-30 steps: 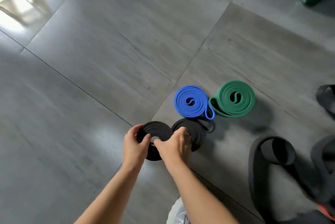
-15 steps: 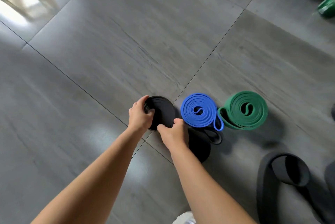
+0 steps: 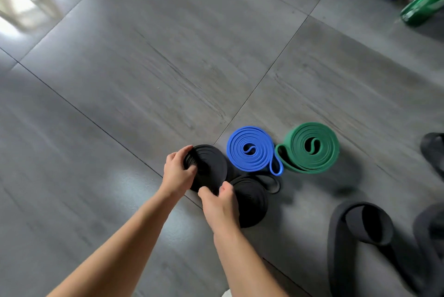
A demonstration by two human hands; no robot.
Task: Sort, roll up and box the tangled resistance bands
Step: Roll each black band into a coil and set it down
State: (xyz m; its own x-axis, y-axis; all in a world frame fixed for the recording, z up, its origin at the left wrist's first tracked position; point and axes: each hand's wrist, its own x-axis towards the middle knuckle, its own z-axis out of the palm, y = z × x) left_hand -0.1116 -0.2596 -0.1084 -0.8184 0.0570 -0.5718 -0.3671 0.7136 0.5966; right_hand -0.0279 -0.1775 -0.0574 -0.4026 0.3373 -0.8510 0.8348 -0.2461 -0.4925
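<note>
Four bands lie coiled on the floor (image 3: 144,80), clustered by the corner where the tiles meet: the blue roll (image 3: 252,152), the green roll (image 3: 312,147) touching its tail loop, and two black ones nearer me. My left hand (image 3: 177,174) grips the black roll (image 3: 211,164) just left of the blue one, fingers (image 3: 185,152) curled over its far rim. My right hand (image 3: 219,205) seems to pinch that roll's near edge, though blur and black on black leave me unsure. This hand partly covers the second black roll (image 3: 254,203).

I judge I am setting this coil down. To do it well I would squeeze the layers flat, lower it square onto the tile, and release the outer tail last so nothing springs open. A loose dark band (image 3: 355,224) lies unrolled to the right.
</note>
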